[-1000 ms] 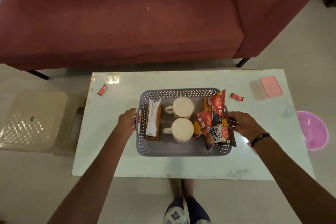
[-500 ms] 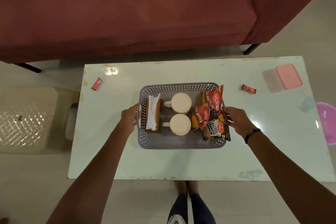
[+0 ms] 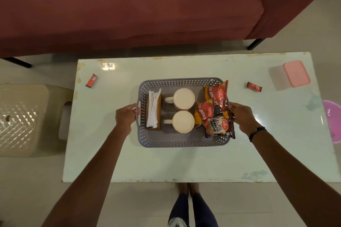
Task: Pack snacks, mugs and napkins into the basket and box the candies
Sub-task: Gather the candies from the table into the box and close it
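Presently, one grey basket (image 3: 181,142) at the middle of the table (image 3: 166,164), holding: napkins (image 3: 153,108) in a wooden holder at its left, two mugs (image 3: 184,97) in the centre, three snack packets (image 3: 215,108) at its right. Left hand (image 3: 126,116) grips the left handle; right hand (image 3: 239,116) has fingers curled at the right rim. Basket packing appears complete. Outstanding: two candies, one (image 3: 91,80) far left and one (image 3: 254,86) right, both loose on the table, well apart from the pink-lidded box (image 3: 296,73), which looks closed.
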### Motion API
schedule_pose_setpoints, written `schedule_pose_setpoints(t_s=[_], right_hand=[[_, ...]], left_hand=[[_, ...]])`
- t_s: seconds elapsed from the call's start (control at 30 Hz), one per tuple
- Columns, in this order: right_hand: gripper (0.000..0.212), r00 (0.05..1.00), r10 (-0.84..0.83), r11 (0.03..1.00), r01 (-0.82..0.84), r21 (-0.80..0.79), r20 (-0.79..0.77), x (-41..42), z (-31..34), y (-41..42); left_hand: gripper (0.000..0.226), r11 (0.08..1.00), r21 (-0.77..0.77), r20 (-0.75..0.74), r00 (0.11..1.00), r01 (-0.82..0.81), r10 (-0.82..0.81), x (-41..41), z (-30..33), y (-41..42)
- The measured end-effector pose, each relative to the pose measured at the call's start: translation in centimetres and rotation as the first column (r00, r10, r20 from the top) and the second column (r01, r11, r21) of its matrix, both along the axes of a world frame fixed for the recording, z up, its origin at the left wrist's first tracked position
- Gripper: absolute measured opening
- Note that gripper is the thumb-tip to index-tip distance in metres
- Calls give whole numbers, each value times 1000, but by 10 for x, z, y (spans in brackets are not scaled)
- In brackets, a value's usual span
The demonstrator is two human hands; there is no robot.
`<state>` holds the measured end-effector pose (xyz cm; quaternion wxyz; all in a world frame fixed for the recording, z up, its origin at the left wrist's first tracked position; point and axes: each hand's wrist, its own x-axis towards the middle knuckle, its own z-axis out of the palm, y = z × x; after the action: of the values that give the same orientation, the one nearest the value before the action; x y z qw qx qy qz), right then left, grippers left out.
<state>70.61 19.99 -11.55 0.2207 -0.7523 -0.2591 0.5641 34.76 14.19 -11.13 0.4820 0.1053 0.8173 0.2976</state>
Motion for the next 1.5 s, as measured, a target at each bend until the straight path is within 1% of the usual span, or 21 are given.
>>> schedule_pose_setpoints(t_s=[0.17, 0.23, 0.33, 0.37, 0.43, 0.47, 0.53, 0.6, 0.67, 0.73, 0.83, 0.97, 1.07, 1.17, 1.27, 1.3, 1.37, 1.43, 1.5], right_hand=[[25, 1000, -7, 1000, 7, 7, -14, 0, -4, -2], [25, 1000, 2, 1000, -3, 15, 21, -1, -5, -2], [25, 992, 59, 997, -65, 51, 112, -1, -6, -2], [25, 987, 80, 995, -88, 56, 142, -1, -5, -3], [26, 975, 110, 989, -126, 74, 191, -2, -2, -6], [26, 967, 119, 985, -143, 95, 225, -3, 0, -8], [27, 937, 106, 972, -168, 162, 332, -4, 6, -13], [28, 907, 66, 947, -189, 261, 417, -1, 10, -17], [25, 899, 45, 904, -222, 365, 436, 5, 14, -23], [23, 909, 17, 871, -218, 440, 417, 15, 17, -29], [23, 916, -5, 849, -208, 486, 401, 35, 21, -37], [26, 927, -11, 852, -188, 489, 375, 78, 15, -30], [28, 922, 0, 852, -203, 483, 387, 120, 12, -19], [27, 904, 26, 850, -244, 467, 426, 165, 9, -1], [27, 866, 85, 842, -327, 430, 493, 204, 4, 20], [28, 842, 112, 829, -372, 417, 528, 215, 0, 27], [32, 765, 175, 791, -484, 374, 620, 235, -8, 42], [41, 694, 225, 760, -564, 323, 684, 250, -18, 59], [53, 648, 261, 738, -612, 284, 715, 258, -29, 76]], left_hand=[[29, 999, 35, 6, 1000, -8, 8, -1, -2, 3], [27, 999, 34, -18, 1000, -7, 8, -1, -5, 2], [27, 999, 32, -69, 998, 12, -10, 2, -5, 0], [28, 998, 31, -112, 993, 45, -42, 4, -4, -1], [32, 989, 26, -254, 958, 147, -136, 15, 1, -8], [35, 984, 43, -325, 934, 171, -148, 22, 4, -13], [37, 976, 126, -439, 892, 179, -107, 36, 10, -20], [36, 946, 229, -510, 856, 229, -84, 56, 19, -23], [34, 905, 301, -521, 847, 301, -109, 84, 31, -24], [33, 857, 357, -508, 847, 372, -156, 119, 42, -24], [32, 796, 410, -486, 845, 445, -223, 176, 47, -19], [28, 745, 435, -424, 845, 506, -326, 250, 49, -1], [27, 721, 456, -359, 849, 522, -387, 308, 44, 14], [30, 755, 438, -255, 873, 488, -416, 364, 34, 29], [30, 806, 417, -127, 905, 421, -407, 411, 23, 46], [30, 820, 409, -92, 912, 401, -401, 425, 21, 52], [29, 849, 394, -15, 927, 351, -376, 447, 14, 64], [28, 874, 393, 79, 937, 284, -340, 465, 10, 76], [28, 894, 382, 153, 938, 234, -311, 478, 4, 86]])
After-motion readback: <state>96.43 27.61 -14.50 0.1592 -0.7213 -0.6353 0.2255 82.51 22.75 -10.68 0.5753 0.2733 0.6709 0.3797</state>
